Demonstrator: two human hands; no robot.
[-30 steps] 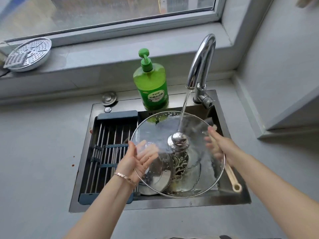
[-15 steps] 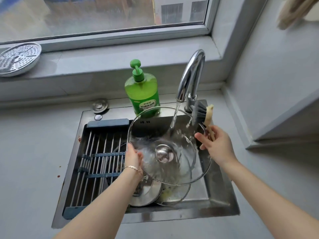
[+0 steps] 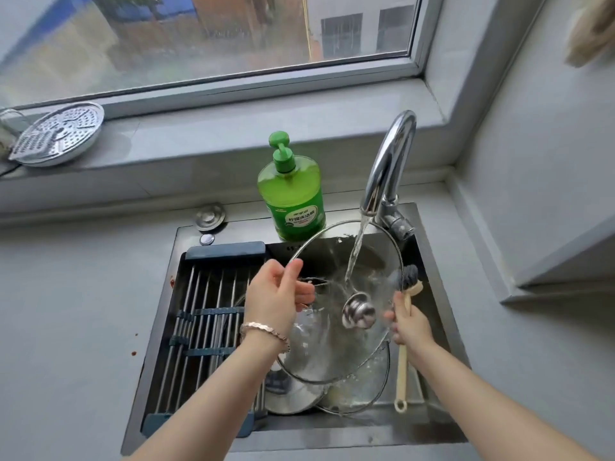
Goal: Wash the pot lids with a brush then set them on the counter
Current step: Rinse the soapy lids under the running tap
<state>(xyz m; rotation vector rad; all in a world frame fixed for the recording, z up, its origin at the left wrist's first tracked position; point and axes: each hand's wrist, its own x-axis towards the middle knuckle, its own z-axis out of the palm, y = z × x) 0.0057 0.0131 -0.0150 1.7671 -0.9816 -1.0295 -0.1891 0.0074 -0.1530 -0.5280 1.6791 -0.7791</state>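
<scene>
A large glass pot lid (image 3: 332,347) with a steel knob (image 3: 359,315) is held tilted over the sink, under the running water. My left hand (image 3: 276,294) pinches its left rim, thumb in front and fingers behind the glass. My right hand (image 3: 411,327) grips the pale handle of a dish brush (image 3: 402,367) at the lid's right edge. The dark bristle head (image 3: 407,277) sits behind the glass near the rim. Below, a steel lid (image 3: 293,395) and a smaller glass lid (image 3: 362,387) lie in the sink basin.
A green soap bottle (image 3: 293,197) and the chrome faucet (image 3: 389,168) stand behind the sink (image 3: 349,430). A roll-up drying rack (image 3: 206,327) covers the sink's left part. A perforated steamer plate (image 3: 56,134) leans on the windowsill. Grey counter (image 3: 66,327) lies on both sides.
The lid has been turned and tipped up under the stream, its knob shifting right. My right hand has lowered the brush from beside the faucet to the lid's right rim.
</scene>
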